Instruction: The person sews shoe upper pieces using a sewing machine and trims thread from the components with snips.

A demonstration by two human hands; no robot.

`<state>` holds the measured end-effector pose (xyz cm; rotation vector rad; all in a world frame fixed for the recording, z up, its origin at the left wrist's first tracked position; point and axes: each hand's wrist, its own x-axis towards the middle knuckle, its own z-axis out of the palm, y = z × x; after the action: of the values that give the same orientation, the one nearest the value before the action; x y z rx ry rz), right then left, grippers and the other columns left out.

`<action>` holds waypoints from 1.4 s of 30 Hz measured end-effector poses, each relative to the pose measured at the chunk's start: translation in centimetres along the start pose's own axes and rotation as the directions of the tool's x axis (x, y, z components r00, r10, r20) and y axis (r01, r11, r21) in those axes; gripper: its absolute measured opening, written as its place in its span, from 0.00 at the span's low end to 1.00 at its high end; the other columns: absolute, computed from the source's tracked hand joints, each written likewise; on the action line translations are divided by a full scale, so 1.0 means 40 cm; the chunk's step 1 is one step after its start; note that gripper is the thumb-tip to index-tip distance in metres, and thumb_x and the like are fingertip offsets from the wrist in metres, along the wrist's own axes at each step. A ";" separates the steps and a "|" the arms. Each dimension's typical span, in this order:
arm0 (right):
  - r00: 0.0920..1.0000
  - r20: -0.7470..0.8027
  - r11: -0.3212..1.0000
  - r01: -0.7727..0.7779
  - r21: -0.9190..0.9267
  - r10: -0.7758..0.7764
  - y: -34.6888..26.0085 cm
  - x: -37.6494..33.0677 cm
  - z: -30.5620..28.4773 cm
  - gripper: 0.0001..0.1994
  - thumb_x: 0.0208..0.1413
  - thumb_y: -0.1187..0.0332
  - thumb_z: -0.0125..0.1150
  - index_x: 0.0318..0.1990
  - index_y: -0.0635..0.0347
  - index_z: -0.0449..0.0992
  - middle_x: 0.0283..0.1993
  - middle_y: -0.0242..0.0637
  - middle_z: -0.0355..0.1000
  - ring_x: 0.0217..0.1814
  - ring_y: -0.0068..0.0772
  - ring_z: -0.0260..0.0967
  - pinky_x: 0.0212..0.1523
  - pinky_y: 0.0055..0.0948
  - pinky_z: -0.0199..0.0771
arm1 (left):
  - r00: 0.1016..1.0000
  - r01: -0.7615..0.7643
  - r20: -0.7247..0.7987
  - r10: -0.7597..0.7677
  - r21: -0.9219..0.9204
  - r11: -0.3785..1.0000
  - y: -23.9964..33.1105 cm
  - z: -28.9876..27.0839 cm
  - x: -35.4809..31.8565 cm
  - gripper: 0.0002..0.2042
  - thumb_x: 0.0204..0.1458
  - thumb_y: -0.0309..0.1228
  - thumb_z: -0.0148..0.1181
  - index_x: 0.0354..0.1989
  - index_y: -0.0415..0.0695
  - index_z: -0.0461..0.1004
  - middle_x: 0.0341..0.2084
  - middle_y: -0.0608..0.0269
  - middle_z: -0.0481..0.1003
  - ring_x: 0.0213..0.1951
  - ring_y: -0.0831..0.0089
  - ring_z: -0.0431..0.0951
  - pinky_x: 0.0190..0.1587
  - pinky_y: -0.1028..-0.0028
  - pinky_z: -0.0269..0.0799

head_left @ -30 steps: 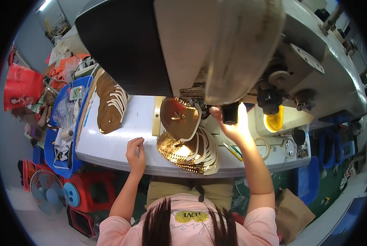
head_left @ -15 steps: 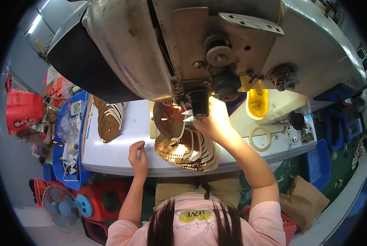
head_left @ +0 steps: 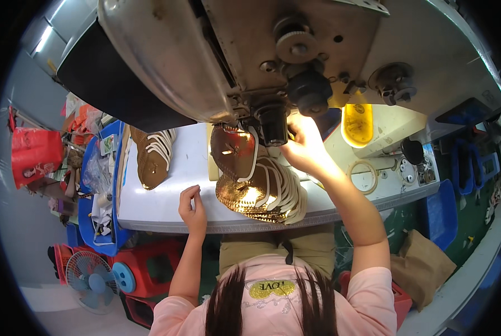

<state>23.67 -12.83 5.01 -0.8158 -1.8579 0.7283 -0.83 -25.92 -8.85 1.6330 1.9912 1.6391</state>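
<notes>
A gold shoe-upper piece (head_left: 232, 154) with a white looped strip lies under the head of a sewing machine (head_left: 205, 67). Nearer me, a stack of similar gold pieces (head_left: 245, 196) with white strips overlaps the table's front edge. My right hand (head_left: 308, 148) is raised beside the machine's black cylinder, its fingers closed and partly hidden behind the machine. The thread snips whose pointed blades showed there earlier are now out of sight. My left hand (head_left: 193, 208) hovers at the table's front edge, fingers curled with nothing in them, left of the stack.
Another gold upper (head_left: 152, 159) lies on the white table (head_left: 144, 207) at left. Right of my hand are a yellow oval piece (head_left: 357, 126) and a cream ring (head_left: 362, 177). A blue bin (head_left: 121, 238) borders the left side; a fan (head_left: 96, 283) stands below it.
The whole view has shifted, with the machine higher and larger. My right hand has drawn slightly right of the machine's black cylinder, and the snips' blades no longer show. The left hand stays curled.
</notes>
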 end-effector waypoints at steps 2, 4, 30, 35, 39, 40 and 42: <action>0.995 -0.056 0.993 0.090 0.075 -0.086 0.001 -0.010 -0.006 0.03 0.42 0.75 0.53 0.24 0.65 0.70 0.24 0.42 0.67 0.29 0.40 0.64 0.31 0.31 0.63 | 0.999 0.028 -0.024 -0.030 -0.068 0.997 0.015 0.005 -0.007 0.06 0.46 0.15 0.48 0.33 0.35 0.70 0.28 0.59 0.70 0.33 0.73 0.71 0.35 0.78 0.67; 0.988 -0.137 0.990 0.084 0.115 -0.068 -0.006 -0.026 -0.017 0.01 0.41 0.77 0.52 0.24 0.64 0.69 0.23 0.39 0.66 0.28 0.34 0.64 0.30 0.28 0.63 | 0.997 0.060 -0.043 -0.066 -0.135 0.989 0.055 0.006 -0.019 0.07 0.47 0.15 0.48 0.34 0.35 0.69 0.28 0.59 0.70 0.33 0.75 0.71 0.34 0.79 0.67; 0.835 -0.448 0.602 -0.544 -0.584 0.319 0.186 -0.421 -0.247 0.09 0.40 0.69 0.60 0.28 0.60 0.68 0.31 0.40 0.67 0.31 0.48 0.66 0.30 0.40 0.66 | 0.818 0.504 0.569 -0.086 -0.635 0.586 0.284 0.036 0.000 0.07 0.51 0.24 0.46 0.37 0.35 0.67 0.30 0.56 0.71 0.31 0.73 0.72 0.36 0.77 0.68; 0.791 -0.347 0.461 -0.586 -0.667 0.503 0.209 -0.411 -0.240 0.10 0.39 0.69 0.61 0.30 0.61 0.69 0.35 0.41 0.66 0.35 0.48 0.66 0.34 0.39 0.66 | 0.592 0.791 0.748 -0.300 -0.610 0.041 0.278 0.026 0.033 0.15 0.55 0.35 0.42 0.40 0.32 0.64 0.32 0.52 0.71 0.31 0.70 0.72 0.37 0.76 0.70; 0.854 -0.426 0.706 -0.498 -0.503 0.298 0.124 -0.357 -0.206 0.13 0.38 0.73 0.60 0.35 0.65 0.70 0.32 0.42 0.65 0.33 0.44 0.66 0.33 0.34 0.66 | 0.515 0.830 0.798 -0.314 -0.556 -0.051 0.290 0.037 0.040 0.17 0.55 0.37 0.41 0.42 0.33 0.63 0.35 0.52 0.69 0.36 0.69 0.71 0.41 0.76 0.68; 0.886 -0.406 0.789 -0.409 -0.458 0.224 0.122 -0.347 -0.192 0.11 0.41 0.75 0.58 0.35 0.66 0.71 0.30 0.40 0.67 0.30 0.35 0.66 0.31 0.29 0.65 | 0.539 0.808 0.767 -0.348 -0.588 -0.044 0.283 0.044 0.036 0.18 0.55 0.39 0.40 0.43 0.35 0.61 0.38 0.51 0.68 0.39 0.68 0.70 0.43 0.75 0.67; 0.870 -0.329 0.842 -0.461 -0.281 0.367 0.103 -0.315 -0.153 0.10 0.42 0.75 0.57 0.36 0.66 0.71 0.29 0.39 0.68 0.31 0.30 0.66 0.32 0.26 0.65 | 0.539 0.800 0.756 -0.372 -0.597 -0.054 0.268 0.052 0.041 0.20 0.55 0.44 0.39 0.45 0.39 0.60 0.42 0.52 0.66 0.44 0.66 0.68 0.46 0.74 0.65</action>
<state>34.34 -19.45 -2.39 -1.5146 -1.5985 0.5159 6.74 -24.92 -0.84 0.3113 0.7833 1.3630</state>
